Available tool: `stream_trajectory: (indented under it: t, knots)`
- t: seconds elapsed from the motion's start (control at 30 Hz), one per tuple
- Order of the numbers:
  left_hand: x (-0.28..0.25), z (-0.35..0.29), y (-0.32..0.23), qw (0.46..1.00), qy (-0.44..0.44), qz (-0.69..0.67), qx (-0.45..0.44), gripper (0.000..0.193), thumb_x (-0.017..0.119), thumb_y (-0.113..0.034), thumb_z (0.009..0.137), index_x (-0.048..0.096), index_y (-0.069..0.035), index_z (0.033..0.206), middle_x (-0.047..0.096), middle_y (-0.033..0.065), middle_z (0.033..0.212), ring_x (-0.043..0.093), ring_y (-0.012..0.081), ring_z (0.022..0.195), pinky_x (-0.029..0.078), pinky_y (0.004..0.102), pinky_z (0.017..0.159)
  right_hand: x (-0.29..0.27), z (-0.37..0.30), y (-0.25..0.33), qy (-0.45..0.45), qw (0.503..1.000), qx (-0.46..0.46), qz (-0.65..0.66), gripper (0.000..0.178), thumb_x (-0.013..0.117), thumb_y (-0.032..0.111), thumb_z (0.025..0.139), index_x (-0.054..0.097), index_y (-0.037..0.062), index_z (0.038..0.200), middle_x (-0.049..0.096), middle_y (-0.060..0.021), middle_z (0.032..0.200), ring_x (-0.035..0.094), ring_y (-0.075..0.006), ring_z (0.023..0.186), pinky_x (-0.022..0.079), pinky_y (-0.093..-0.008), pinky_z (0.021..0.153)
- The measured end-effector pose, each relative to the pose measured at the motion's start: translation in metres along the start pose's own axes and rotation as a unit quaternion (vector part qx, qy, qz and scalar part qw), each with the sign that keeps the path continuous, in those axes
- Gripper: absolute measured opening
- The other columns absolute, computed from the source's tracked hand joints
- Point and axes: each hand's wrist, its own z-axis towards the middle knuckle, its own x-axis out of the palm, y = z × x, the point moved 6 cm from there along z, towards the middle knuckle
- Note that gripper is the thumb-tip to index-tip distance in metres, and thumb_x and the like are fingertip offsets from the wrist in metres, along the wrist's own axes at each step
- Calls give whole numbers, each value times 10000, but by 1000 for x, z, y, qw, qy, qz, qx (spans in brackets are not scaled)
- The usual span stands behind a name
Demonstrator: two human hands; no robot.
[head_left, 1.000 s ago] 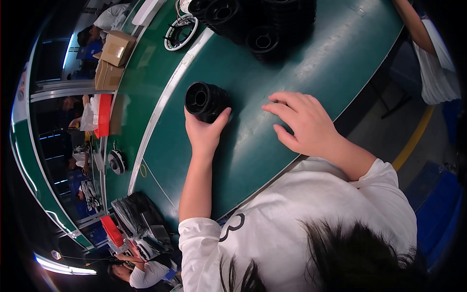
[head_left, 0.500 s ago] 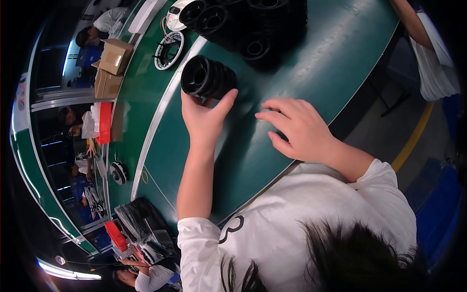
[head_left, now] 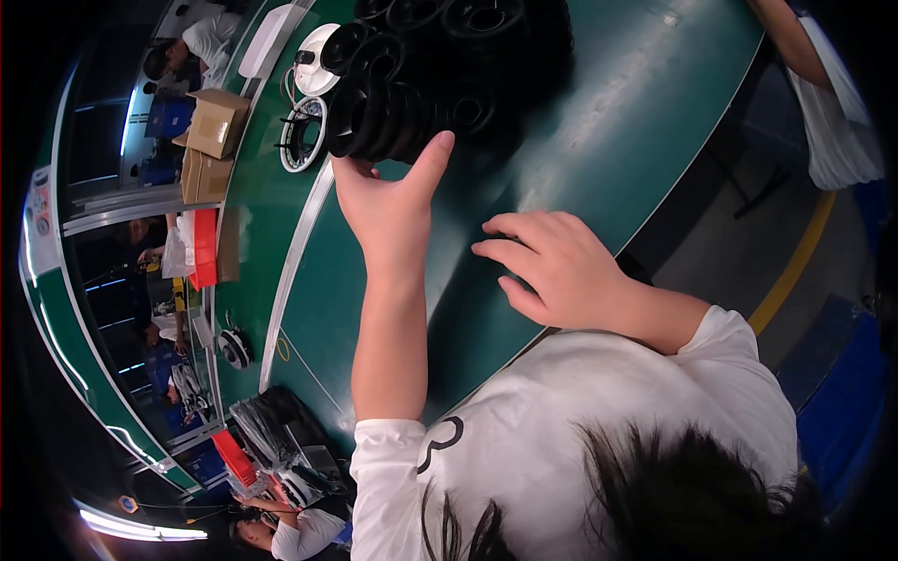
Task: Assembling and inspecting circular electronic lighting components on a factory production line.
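My left hand (head_left: 383,201) is wrapped round a short stack of black ring-shaped parts (head_left: 379,117) with ribbed sides and a round hole at the end. It holds the stack on its side, against the near left of a large dark heap of similar black rings (head_left: 486,23). How far the two touch is hard to make out in the dark. My right hand (head_left: 566,266) is open and holds nothing. Its fingers are apart and slightly bent over the near part of the green tabletop (head_left: 627,122).
A metal strip (head_left: 304,238) edges the table's left side. Beyond it lie a white ring (head_left: 324,126), a white disc (head_left: 313,79) and a round part (head_left: 234,348). Cardboard boxes (head_left: 218,122) and a red bin (head_left: 205,248) stand farther left. Other people sit along the line; a person's arm (head_left: 795,42) shows far right.
My left hand has carried the black stack forward and slightly left, up to the heap. My right hand has shifted a little left and nearer to me, still open.
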Motion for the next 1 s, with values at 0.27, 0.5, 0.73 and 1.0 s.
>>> stream_trajectory:
  t: [0.27,0.5,0.73,1.0]
  knots:
    - [13,-4,0,1000,-20,-5,1,545,773,-107,639,475,-1,1082,561,69,1019,538,132,928,402,220,764,2,-1,0,-12,1000,-23,11,339,607,112,671,571,93,1008,521,-58,1054,534,-216,870,415,-333,727]
    - [18,-2,-9,999,-29,-15,9,617,774,-93,627,431,20,1127,517,99,1054,504,173,958,382,290,871,1,1,0,-33,999,-40,13,271,603,115,674,576,74,941,529,-52,974,523,-192,811,417,-302,679]
    - [27,-5,-10,999,-41,1,2,669,783,-131,626,399,24,1151,505,109,1075,507,191,991,392,299,869,2,0,-1,-41,997,-49,31,277,604,111,657,577,72,930,531,-53,975,520,-189,793,413,-298,665]
    - [31,-1,-11,999,-40,7,34,718,785,-142,628,363,27,1184,473,120,1114,501,206,1023,393,304,877,1,1,-1,-33,998,-43,42,286,607,100,651,582,84,935,535,-49,992,530,-188,820,418,-303,681]
